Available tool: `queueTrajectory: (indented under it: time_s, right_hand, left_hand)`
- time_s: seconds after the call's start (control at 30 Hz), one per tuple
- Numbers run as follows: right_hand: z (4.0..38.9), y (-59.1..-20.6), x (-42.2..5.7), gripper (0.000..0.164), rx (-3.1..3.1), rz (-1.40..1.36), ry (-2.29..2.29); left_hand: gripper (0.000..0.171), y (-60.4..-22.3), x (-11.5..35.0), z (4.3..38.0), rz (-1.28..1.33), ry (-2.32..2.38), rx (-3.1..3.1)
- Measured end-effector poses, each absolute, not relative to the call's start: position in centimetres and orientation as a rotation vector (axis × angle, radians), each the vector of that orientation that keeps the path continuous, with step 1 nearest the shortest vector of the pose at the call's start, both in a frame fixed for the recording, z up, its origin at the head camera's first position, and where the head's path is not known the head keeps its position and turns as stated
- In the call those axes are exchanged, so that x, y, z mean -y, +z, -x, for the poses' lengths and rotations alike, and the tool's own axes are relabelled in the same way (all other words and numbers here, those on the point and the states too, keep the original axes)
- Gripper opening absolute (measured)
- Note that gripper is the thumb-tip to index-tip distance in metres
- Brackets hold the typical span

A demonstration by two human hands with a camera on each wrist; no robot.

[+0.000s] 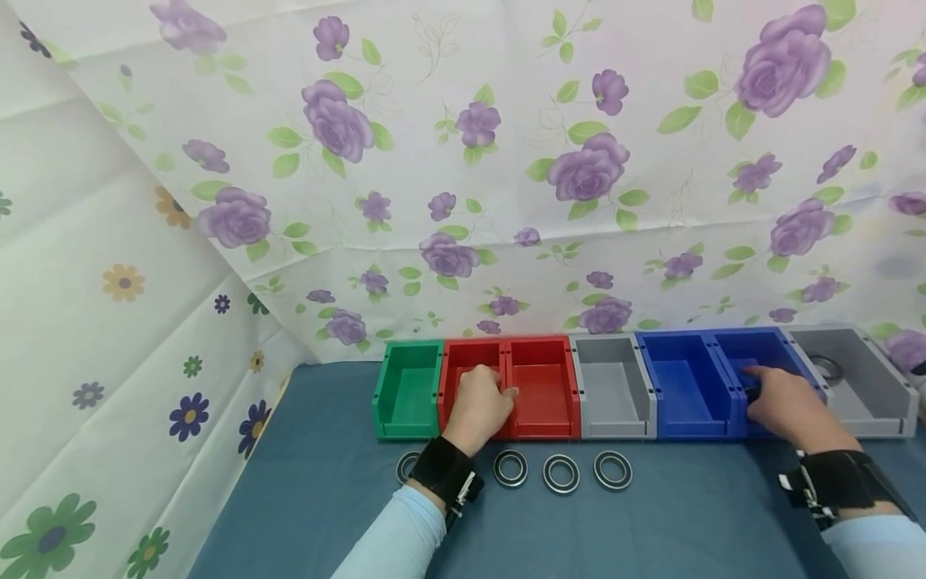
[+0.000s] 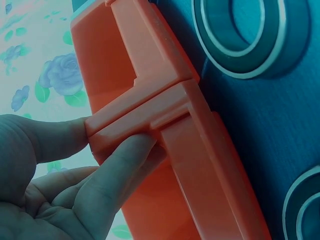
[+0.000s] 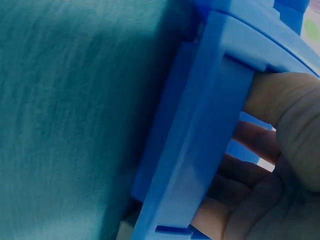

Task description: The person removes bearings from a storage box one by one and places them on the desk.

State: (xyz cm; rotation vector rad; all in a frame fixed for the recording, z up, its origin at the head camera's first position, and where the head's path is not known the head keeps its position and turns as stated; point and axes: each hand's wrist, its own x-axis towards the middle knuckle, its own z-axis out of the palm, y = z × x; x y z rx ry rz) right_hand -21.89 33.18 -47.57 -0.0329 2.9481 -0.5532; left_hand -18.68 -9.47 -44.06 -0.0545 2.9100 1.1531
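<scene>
My left hand (image 1: 479, 406) is at the adjoining side walls of two red bins (image 1: 544, 396). In the left wrist view, thumb and fingers pinch these walls from both sides. My right hand (image 1: 790, 408) reaches into the right one of two blue bins (image 1: 683, 382). The right wrist view shows its thumb inside, by the blue side wall (image 3: 295, 57), and the other fingers bent behind the low front lip (image 3: 200, 135). Those fingertips are hidden, and I cannot tell whether they hold anything. Several metal ring bearings (image 1: 612, 486) lie in front of the bins, one partly behind my left wrist.
The bins stand in a row against a flowered cloth backdrop (image 1: 506, 185). A green bin (image 1: 408, 394) is at the left end, a grey bin (image 1: 613, 386) in the middle. Another grey bin (image 1: 871, 386) at the right end contains a ring bearing (image 1: 835, 371). Blue cloth (image 1: 304, 482) covers the table.
</scene>
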Motion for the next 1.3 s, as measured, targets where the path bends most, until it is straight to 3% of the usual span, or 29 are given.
queueTrajectory:
  time_s: [0.7, 1.1, 1.2, 1.3]
  right_hand:
    - [21.44, -47.86, -32.83, 0.044, -2.952, 0.087, -0.517]
    - [21.57, -47.87, -32.75, 0.018, -2.951, 0.156, -0.441]
    - [21.55, -48.14, -32.89, 0.022, -3.039, 0.194, -0.421]
    - [21.30, -48.45, -33.19, 0.036, -3.139, 0.196, -0.428]
  left_hand:
    - [0.024, -44.15, 9.56, 18.69, 0.064, 1.148, -2.915]
    - [0.025, -44.17, 9.56, 18.76, 0.076, 1.157, -2.906]
    - [0.027, -44.21, 9.57, 18.75, 0.074, 1.150, -2.909]
    - [0.028, -44.16, 9.58, 18.78, 0.067, 1.146, -2.911]
